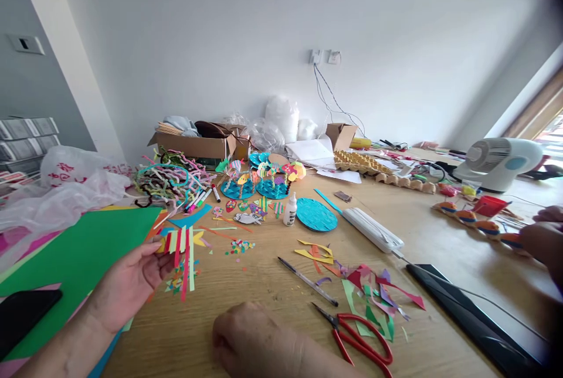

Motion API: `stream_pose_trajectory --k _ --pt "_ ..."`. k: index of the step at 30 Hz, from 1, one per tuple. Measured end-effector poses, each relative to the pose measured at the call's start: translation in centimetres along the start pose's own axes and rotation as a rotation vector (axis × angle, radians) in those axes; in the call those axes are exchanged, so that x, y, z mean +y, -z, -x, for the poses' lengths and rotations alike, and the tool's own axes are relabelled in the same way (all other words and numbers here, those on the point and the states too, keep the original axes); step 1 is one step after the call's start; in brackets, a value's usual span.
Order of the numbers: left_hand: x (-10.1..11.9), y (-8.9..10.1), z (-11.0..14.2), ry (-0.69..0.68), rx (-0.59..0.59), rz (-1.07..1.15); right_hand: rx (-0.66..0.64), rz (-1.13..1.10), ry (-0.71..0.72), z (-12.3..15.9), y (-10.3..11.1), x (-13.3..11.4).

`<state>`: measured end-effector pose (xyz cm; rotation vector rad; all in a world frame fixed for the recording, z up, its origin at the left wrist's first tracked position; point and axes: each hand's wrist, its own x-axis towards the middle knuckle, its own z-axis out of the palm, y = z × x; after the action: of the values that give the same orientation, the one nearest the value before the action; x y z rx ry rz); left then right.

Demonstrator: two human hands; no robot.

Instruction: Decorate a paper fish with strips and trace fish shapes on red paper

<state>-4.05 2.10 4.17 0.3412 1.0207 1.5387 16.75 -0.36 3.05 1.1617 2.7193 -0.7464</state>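
My left hand (pixel 147 269) pinches a yellow paper fish (pixel 200 238) by its head end, above the table's left side. Red and pale green paper strips (pixel 185 249) lie across its body, their long ends hanging below. In the front middle, my right hand (pixel 248 334) rests on the table as a closed fist, its back upward; nothing sticks out of it. Red-handled scissors (pixel 358 337) lie to its right, blades partly apart. A pen (pixel 308 281) lies beyond the fist. Farther off stand a white glue bottle (pixel 290 211) and a blue disc (pixel 316 214).
Paper scraps (pixel 373 296) lie beyond the scissors. Green paper sheets (pixel 88 249) cover the left. Pipe cleaners (pixel 171 175) and decorated blue pieces (pixel 268 188) sit farther back. A power strip (pixel 373 229) and fan (pixel 497 161) are at right, where another person's hand (pixel 543 243) shows.
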Motion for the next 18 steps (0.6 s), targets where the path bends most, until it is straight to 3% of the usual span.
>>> stream_pose_trajectory --k 3,7,14,18 --pt "0.4 0.4 -0.7 -0.039 -0.041 -0.033 0.070 0.081 0.004 -0.6 0.3 -0.1" --pt "0.8 0.3 -1.5 -0.076 -0.008 0.063 0.186 0.188 -0.008 -1.2 0.0 0.8" --pt "1.2 0.0 -2.5 -0.071 0.036 0.157 0.282 0.151 -0.028 -3.0 -1.7 1.3" --pt "1.1 -0.3 -2.7 -0.060 0.052 0.170 0.347 0.103 0.043 -3.8 -3.1 1.4"
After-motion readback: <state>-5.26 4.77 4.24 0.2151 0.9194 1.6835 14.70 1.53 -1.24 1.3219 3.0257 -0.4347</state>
